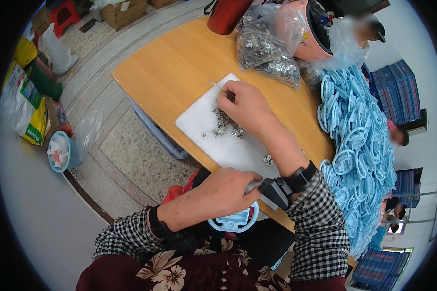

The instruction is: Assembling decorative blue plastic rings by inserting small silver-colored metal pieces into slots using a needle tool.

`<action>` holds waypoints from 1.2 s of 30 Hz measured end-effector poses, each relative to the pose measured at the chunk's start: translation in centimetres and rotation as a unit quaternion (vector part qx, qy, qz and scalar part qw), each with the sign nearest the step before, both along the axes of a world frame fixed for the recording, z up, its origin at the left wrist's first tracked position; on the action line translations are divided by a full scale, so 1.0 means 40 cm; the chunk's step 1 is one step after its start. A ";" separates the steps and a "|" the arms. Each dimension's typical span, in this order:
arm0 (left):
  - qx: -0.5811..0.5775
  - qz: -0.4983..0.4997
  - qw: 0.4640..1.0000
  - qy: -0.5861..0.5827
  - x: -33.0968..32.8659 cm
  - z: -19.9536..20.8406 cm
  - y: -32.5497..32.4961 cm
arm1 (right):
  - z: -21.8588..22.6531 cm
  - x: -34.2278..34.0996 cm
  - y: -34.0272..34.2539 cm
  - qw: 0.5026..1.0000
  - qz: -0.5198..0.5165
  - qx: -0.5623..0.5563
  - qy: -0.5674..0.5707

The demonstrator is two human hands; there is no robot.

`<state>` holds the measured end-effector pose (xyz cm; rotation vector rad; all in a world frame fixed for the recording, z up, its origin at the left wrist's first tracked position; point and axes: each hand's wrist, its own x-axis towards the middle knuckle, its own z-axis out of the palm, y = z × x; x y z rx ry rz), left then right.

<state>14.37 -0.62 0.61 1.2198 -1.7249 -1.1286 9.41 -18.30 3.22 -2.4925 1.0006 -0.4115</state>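
Bits (223, 126) on the mat (195, 116) seem unused; over it, the right hand (245, 104) pinches a rod (220, 88). Beside it, the left hand (224, 190) overlaps a wheel (233, 222), grip unclear.

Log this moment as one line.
right hand: holds metal tool at white mat; left hand: at blue frame, grip unclear; on mat: metal bits; right: blue heap

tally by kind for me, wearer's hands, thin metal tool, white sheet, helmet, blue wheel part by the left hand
Left hand and right hand: 2
Thin metal tool: 1
White sheet: 1
Pink helmet: 1
Blue wheel part: 1
Total: 6
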 end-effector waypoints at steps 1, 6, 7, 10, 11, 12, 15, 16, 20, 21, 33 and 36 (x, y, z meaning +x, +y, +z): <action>0.000 0.007 1.000 0.009 0.002 -0.005 0.002 | 0.032 -0.006 0.013 0.996 -0.007 0.086 0.036; 0.007 -0.007 1.000 -0.004 0.002 -0.001 0.005 | 0.030 -0.044 0.075 0.999 0.016 0.042 0.020; 0.005 -0.007 1.000 -0.005 0.004 0.000 0.007 | 0.021 -0.044 0.101 0.999 0.034 -0.007 0.003; 0.037 -0.030 0.998 -0.045 0.008 0.008 0.001 | -0.007 -0.042 0.145 0.994 0.057 -0.093 0.017; 0.037 -0.029 0.998 -0.045 0.005 0.003 0.002 | -0.013 -0.038 0.152 0.989 0.063 -0.129 0.046; 0.024 -0.020 0.999 -0.034 0.000 -0.009 0.004 | -0.012 -0.032 0.154 0.988 0.059 -0.132 0.052; 0.018 -0.014 0.999 -0.032 0.001 -0.007 0.004 | -0.013 -0.022 0.149 0.989 0.032 -0.122 0.081; 0.024 -0.018 0.999 -0.041 0.002 -0.002 0.004 | -0.019 -0.019 0.145 0.989 0.032 -0.121 0.081; 0.025 -0.019 0.999 -0.032 0.002 0.002 0.001 | -0.041 -0.011 0.129 0.982 0.022 -0.176 0.061; 0.023 -0.016 0.999 -0.025 0.001 -0.002 0.002 | -0.043 -0.010 0.127 0.977 0.032 -0.205 0.053; 0.002 -0.001 1.000 0.005 0.006 -0.007 0.005 | -0.032 -0.003 0.090 0.993 -0.024 -0.101 0.052; 0.002 0.003 1.000 0.000 0.003 -0.004 0.009 | -0.024 -0.014 0.070 0.997 -0.071 0.026 -0.011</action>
